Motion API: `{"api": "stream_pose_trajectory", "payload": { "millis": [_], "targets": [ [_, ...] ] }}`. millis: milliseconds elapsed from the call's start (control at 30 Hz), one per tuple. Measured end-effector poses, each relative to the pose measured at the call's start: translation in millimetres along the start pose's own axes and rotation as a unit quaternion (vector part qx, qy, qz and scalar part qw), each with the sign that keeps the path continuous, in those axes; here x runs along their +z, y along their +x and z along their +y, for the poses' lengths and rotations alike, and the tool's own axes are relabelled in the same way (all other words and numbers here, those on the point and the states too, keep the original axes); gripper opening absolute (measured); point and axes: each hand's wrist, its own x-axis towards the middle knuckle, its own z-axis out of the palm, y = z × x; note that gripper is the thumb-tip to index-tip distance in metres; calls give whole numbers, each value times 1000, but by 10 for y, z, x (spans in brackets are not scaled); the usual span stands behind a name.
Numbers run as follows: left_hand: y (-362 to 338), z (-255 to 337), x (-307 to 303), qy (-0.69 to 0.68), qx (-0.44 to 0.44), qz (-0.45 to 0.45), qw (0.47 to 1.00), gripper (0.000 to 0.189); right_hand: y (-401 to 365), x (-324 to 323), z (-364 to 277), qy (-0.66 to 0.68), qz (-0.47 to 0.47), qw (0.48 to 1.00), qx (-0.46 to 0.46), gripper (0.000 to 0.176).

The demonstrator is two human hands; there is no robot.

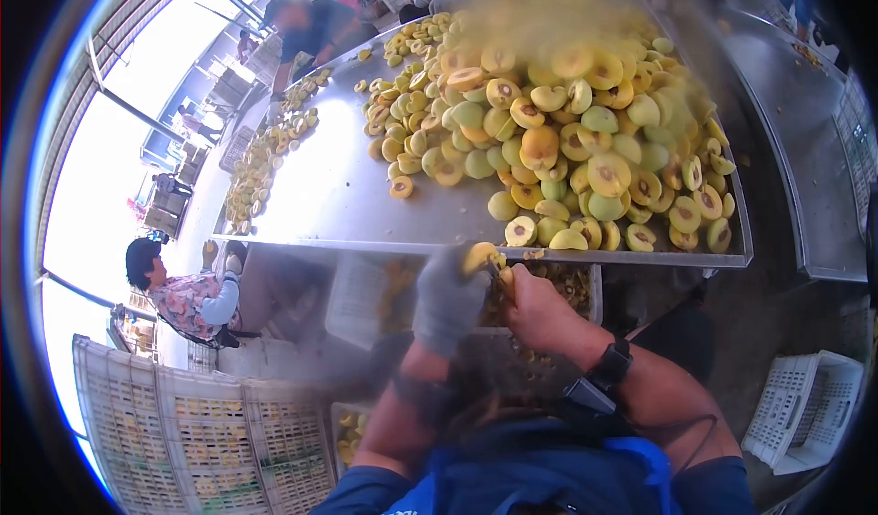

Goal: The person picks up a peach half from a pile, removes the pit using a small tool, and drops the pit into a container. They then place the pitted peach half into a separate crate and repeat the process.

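My left hand [451, 303], in a grey glove, is closed around a yellow peach half [479, 257] just off the near edge of the metal table. My right hand [547, 312] is bare, with a watch on its wrist. Its fingers are pinched on a small hand tool [499, 262] with a dark metal end that meets the fruit; the exact kind is hard to make out. Beyond both hands lies a large heap of halved peaches [585, 163], yellow to green, several showing brown pit hollows. Below the hands, a crate [596, 295] contains small brownish pieces.
The steel table [343, 213] has a raised rim. More peach halves [261, 172] lie at its left. A seated person [187, 300] and another person [315, 30] work along it. Stacked white crates [206, 433] stand lower left; a white crate [800, 414] sits lower right. Blur covers the heap's top.
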Motion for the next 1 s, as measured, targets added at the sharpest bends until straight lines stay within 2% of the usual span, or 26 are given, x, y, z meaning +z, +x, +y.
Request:
{"api": "stream_pose_trajectory", "payload": {
  "millis": [100, 200, 333, 433, 533, 633, 733, 833, 900, 933, 967, 1000],
  "targets": [
    [-13, 0, -33, 20, -6, -1, 1000, 37, 45, -36, -27, -13, -22, 1000, 12, 25],
    [-31, -154, -12, 61, 41, 4, 997, 32, 54, 39, 35, -41, -47, 998, 19, 23],
    [-144, -184, -67, 60, 20, -16, 998, 28, 58, 96, 78, -76, -60, 994, 46, 21],
    [-97, -238, -61, 68, 45, -13, 997, 28, 158, 113, 197, 44, -121, 991, -46, 21],
    [-152, -274, -64, 61, 50, 1, 997, 28, 94, 187, 177, -91, -49, 994, 19, 21],
    [-176, -351, -28, 72, 43, -7, 996, 29, 96, 264, 305, -65, -50, 996, -25, 23],
    [-243, -361, -93, 58, 39, -8, 998, 29, 225, 232, 394, 72, -160, 984, 6, 21],
    [-252, -411, -85, 82, 41, -6, 996, 28, 148, 354, 369, -97, -42, 994, -26, 18],
    [-326, -441, -84, 78, 10, -15, 997, 28, 223, 188, 253, 56, -157, 986, 20, 17],
    [-394, -446, -102, 76, 17, -14, 997, 28, 169, 168, 206, 133, -219, 965, 50, 17],
    [-364, -438, -121, 73, 29, -4, 997, 28, 215, 300, 394, 25, -106, 993, -46, 16],
    [-291, -427, -124, 70, 46, 14, 996, 28, 193, 292, 339, -11, -85, 995, -46, 17]
  ]
}}
